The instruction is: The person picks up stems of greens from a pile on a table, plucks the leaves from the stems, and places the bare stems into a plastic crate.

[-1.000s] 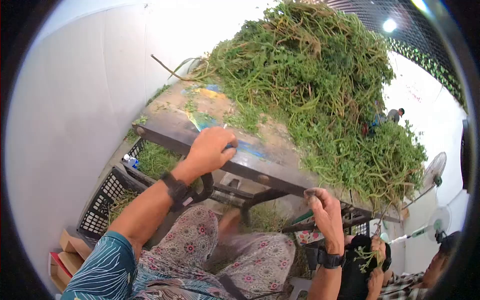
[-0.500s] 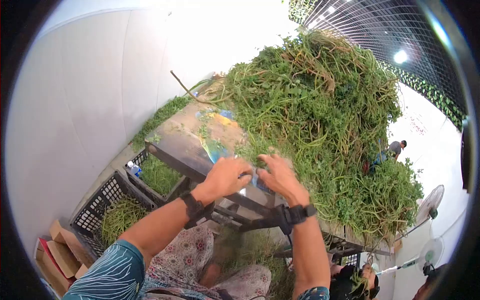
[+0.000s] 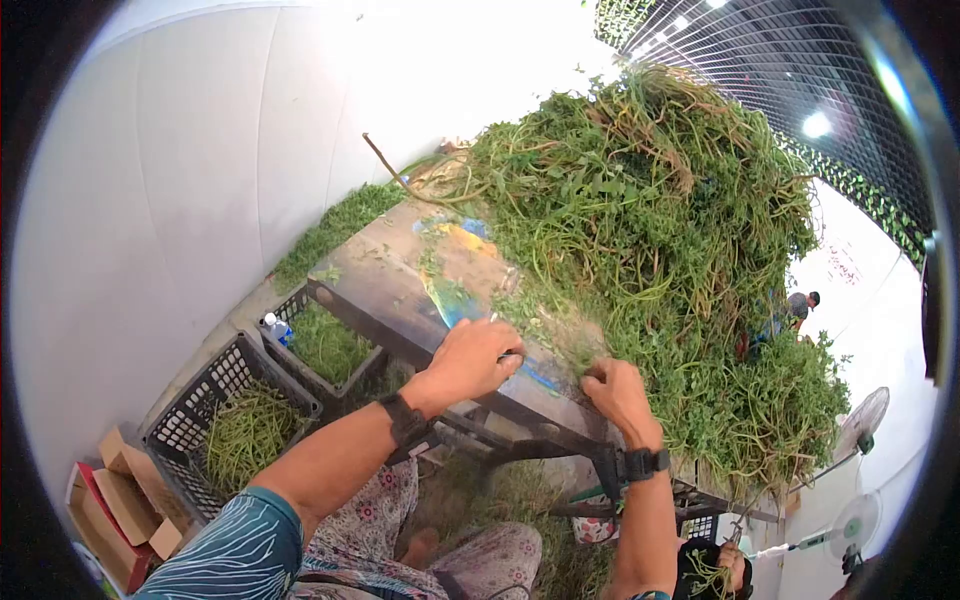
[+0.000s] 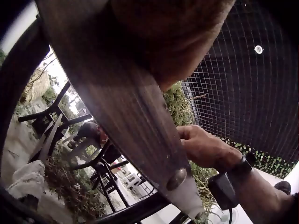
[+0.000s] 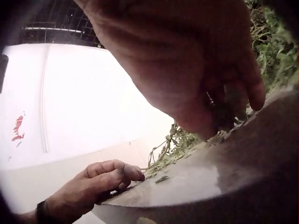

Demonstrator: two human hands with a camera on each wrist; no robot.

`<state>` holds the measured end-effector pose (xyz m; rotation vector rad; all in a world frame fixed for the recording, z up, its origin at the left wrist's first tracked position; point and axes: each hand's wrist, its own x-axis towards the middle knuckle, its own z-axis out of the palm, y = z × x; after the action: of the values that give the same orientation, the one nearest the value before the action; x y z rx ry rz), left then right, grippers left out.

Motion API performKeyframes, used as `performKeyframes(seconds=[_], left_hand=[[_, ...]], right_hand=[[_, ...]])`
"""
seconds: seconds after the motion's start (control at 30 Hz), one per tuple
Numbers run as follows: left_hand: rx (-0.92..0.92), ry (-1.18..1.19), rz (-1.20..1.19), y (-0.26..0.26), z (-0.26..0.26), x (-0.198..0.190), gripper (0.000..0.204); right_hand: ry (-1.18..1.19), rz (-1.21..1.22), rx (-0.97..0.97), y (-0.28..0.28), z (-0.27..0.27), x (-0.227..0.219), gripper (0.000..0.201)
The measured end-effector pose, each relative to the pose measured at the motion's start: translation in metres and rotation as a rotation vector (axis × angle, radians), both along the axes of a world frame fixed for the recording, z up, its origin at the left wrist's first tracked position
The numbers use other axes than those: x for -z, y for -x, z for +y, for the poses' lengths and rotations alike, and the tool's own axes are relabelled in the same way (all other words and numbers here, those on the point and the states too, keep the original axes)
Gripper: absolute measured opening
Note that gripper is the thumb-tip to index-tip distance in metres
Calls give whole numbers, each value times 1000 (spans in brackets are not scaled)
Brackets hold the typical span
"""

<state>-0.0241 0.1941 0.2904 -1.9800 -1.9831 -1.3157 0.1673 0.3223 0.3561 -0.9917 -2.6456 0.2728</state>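
My left hand point(image 3: 468, 365) rests at the near edge of the wooden table point(image 3: 375, 275), its fingers loosely bent. In the right wrist view its fingertips look dark, with nothing showing between them. Further right, my right hand point(image 3: 622, 402) reaches down to the tabletop beside the large heap of leafy green stems point(image 3: 650, 230). Seen from the right wrist, its thumb and fingers stand apart, tips down among small loose bits of greens point(image 5: 175, 156). A printed plastic sheet point(image 3: 450, 300) lies on the table just beyond my left hand.
Below the table on the left are a black crate of cut stems point(image 3: 250, 430) and another crate with leafy greens point(image 3: 330, 345). A bottle point(image 3: 277, 328) stands there, with cardboard boxes point(image 3: 125, 500) nearer. Another person's hand point(image 3: 735, 565) holds stems at lower right.
My right hand came from the table's right edge to beside my left hand, then moved back right along the tabletop. My left hand stays at the edge. The head view has shifted.
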Motion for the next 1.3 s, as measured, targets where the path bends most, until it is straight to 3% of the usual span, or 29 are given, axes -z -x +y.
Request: performKeyframes(seconds=[0.23, 0.33, 0.43, 0.57, 0.67, 0.77, 0.8, 1.0, 1.13, 1.3], left_hand=[[-1, 16, -13, -1, 0, -1, 12], [-18, 3, -8, 0, 0, -2, 11], [-19, -9, -12, -2, 1, -1, 11], [-22, 3, 0, -1, 1, 0, 10], [-21, 19, 13, -1, 1, -4, 11], [-34, 12, 17, -1, 1, -2, 11], [-38, 5, 16, -1, 1, -2, 11], [-32, 25, 23, -1, 1, -4, 12], [-21, -109, -25, -3, 0, 0, 10], [16, -145, -44, -3, 2, -6, 11]], right_hand=[[79, 2, 56, -44, -23, -6, 24], [88, 8, 176, -56, -27, -9, 22], [-202, 112, 89, -66, -16, -4, 23], [-214, 256, -14, -45, -11, -9, 25], [-509, 282, -129, -15, 0, 15, 24], [-183, 33, -92, -2, 3, 16, 24], [-56, 84, -7, 3, -5, 10, 24], [31, 731, 109, 0, 5, -1, 17], [517, 1190, -18, -3, -12, -7, 17], [839, 1294, -85, -15, -40, -2, 16]])
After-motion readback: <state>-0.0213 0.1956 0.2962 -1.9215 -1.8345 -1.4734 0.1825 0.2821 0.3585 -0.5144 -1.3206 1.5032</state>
